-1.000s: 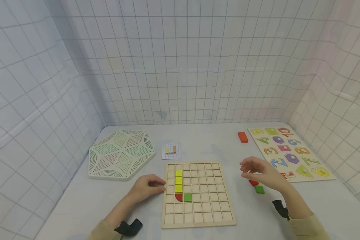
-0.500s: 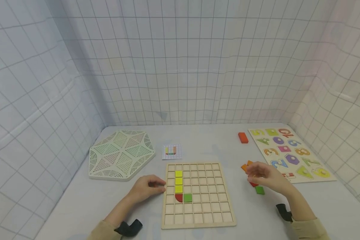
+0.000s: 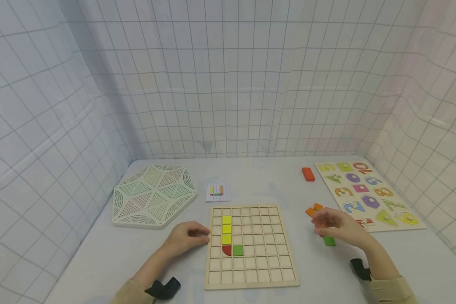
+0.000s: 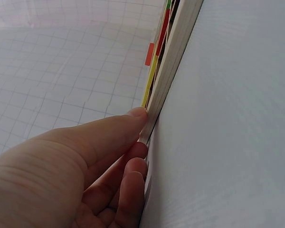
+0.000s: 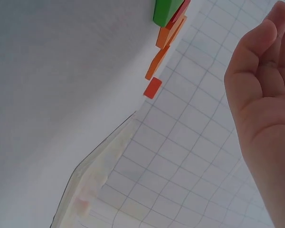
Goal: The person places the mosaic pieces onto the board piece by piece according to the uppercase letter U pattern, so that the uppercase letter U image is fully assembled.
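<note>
Left hand (image 3: 184,238): rests on the table and pinches the near-side edge of the wooden grid board (image 3: 262,253), thumb at the upper edge, the other fingers bent in beneath it. The grid board lies flat, directly right of this grip. On it, close to the grip, three yellow tiles (image 3: 226,229) stand in one column, with a dark red quarter-round tile (image 3: 226,251) in the cell below and a green square tile (image 3: 238,250) just right of that.

Right hand (image 3: 340,226): hangs above the table, well right of the grid board, fingers loosely bent, thumb apart from them; nothing seen between them. Beneath it lie a loose green tile (image 3: 329,241) and a loose red tile (image 5: 180,13), the latter partly hidden; orange tiles (image 3: 310,212) lie just beyond its fingertips.

Farther beyond the right hand: an orange-red block (image 3: 308,174). Beyond it and to its right: a number puzzle (image 3: 418,225) with coloured shapes. Ahead of the left hand: a white hexagonal board (image 3: 153,196) on the left, and a small pattern card (image 3: 218,192) on the right, just past the grid board.
</note>
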`<state>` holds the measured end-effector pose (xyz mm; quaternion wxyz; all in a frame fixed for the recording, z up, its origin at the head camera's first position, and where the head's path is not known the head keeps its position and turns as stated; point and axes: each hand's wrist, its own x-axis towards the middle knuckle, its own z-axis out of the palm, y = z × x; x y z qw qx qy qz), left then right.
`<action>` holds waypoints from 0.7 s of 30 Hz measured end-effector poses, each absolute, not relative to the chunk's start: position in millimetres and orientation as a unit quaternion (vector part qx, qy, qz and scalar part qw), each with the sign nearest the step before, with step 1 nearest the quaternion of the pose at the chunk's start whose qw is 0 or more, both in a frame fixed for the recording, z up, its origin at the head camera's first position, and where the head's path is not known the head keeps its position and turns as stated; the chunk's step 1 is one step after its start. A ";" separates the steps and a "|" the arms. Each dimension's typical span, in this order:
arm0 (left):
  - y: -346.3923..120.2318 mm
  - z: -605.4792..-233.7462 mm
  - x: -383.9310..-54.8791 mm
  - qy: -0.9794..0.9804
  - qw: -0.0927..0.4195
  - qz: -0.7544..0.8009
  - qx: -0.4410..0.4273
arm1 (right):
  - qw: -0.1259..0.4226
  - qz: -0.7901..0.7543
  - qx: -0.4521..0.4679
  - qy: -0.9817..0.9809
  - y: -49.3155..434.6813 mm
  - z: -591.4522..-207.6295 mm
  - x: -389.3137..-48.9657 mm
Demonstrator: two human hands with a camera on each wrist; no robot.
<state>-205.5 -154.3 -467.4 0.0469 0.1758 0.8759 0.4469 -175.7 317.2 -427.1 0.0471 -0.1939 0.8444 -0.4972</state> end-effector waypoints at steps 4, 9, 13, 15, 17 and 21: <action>-154.2 -467.1 -205.1 0.875 0.047 0.448 0.176 | 0.049 -0.487 -0.191 0.851 319.5 -429.1 -176.6; -154.5 -467.3 -205.6 0.874 0.045 0.449 0.180 | 0.054 -0.474 -0.192 0.858 322.1 -431.3 -177.9; -154.9 -467.4 -205.8 0.873 0.046 0.451 0.179 | 0.055 -0.460 -0.195 0.864 323.7 -432.2 -178.6; -155.1 -467.4 -205.7 0.873 0.048 0.452 0.178 | 0.057 -0.455 -0.195 0.867 324.9 -432.7 -179.1; -155.2 -467.3 -205.5 0.873 0.048 0.451 0.178 | 0.061 -0.451 -0.195 0.869 326.3 -433.4 -179.6; -155.2 -467.3 -205.4 0.873 0.046 0.451 0.179 | 0.074 -0.448 -0.191 0.870 328.7 -435.0 -180.6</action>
